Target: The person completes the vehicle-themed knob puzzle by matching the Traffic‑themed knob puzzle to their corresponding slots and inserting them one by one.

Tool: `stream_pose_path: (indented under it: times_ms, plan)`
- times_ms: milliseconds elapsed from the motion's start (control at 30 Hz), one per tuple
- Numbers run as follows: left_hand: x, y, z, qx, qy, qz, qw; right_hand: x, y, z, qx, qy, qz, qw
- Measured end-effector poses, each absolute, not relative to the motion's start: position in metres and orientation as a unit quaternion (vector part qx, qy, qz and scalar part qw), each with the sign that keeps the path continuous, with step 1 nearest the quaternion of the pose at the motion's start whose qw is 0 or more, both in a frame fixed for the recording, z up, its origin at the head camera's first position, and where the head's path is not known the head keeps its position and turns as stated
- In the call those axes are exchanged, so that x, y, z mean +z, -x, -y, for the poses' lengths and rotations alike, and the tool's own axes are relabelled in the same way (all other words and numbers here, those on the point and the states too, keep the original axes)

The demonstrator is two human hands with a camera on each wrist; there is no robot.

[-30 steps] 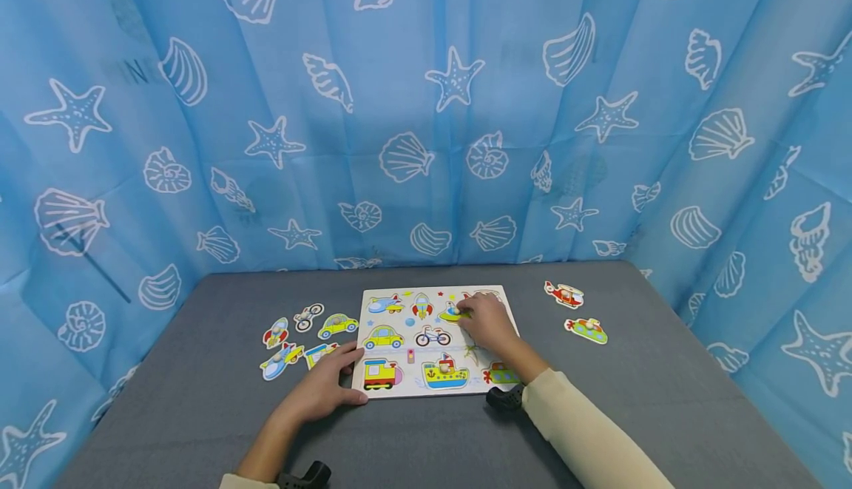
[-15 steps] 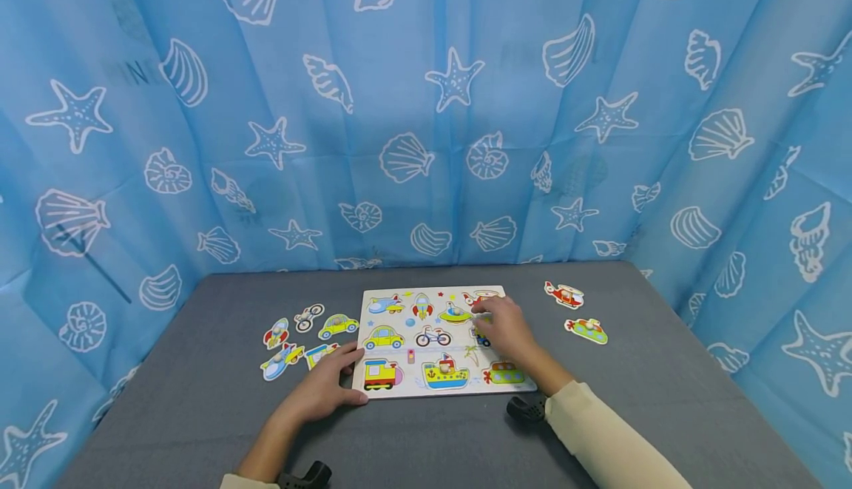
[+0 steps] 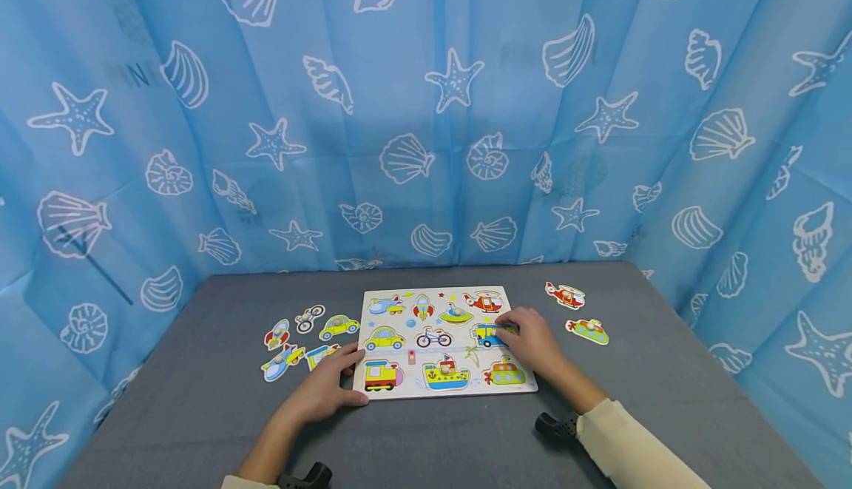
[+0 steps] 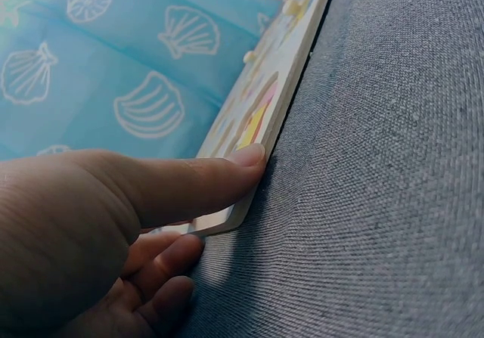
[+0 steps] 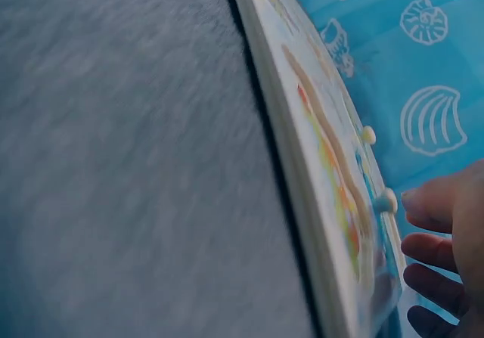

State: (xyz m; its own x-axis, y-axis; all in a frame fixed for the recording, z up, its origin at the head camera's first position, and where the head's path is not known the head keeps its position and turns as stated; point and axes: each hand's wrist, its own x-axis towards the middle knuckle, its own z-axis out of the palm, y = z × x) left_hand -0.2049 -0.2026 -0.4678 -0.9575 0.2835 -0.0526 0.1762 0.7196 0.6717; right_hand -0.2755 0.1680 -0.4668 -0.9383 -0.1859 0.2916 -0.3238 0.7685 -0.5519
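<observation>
A white wooden peg puzzle board (image 3: 411,387) with vehicle pictures lies on the grey table. My left hand (image 3: 326,385) grips its near left corner; in the left wrist view the thumb (image 4: 219,173) presses the front edge while the other fingers curl at the side. Over the board's right side, my right hand (image 3: 536,342) overlaps the blue and yellow bus piece (image 3: 484,334). In the right wrist view, its loosely bent fingers are spread, thumb tip close beside a wooden knob (image 5: 389,200). A ship piece (image 3: 445,374) and a flying saucer piece (image 3: 455,314) sit in the board.
Left of the board lie loose pieces: a rocket (image 3: 276,334), a motorbike (image 3: 309,319), a car (image 3: 339,326), a plane (image 3: 282,363) and a train (image 3: 319,356) partly behind my left hand. On the right lie a helicopter (image 3: 565,295) and a submarine (image 3: 587,331). A blue curtain (image 3: 426,200) hangs behind.
My right hand has moved away from the flying saucer piece, rightward and nearer to me, to the bus, uncovering the saucer and the helicopter picture. The left hand has stayed put.
</observation>
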Motion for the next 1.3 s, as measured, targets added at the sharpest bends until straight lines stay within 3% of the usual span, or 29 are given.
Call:
stream_pose_path:
  times_ms: [600,1300]
  plan:
    - [-0.47,0.205,0.202,0.36,-0.129,-0.921,0.076,-0.473,0.254,-0.219,0.354,-0.133,0.914,0.148]
    - [-0.47,0.205,0.204,0.361,-0.134,-0.92,0.075,-0.467,0.261,-0.273,0.274,-0.085,0.936,0.205]
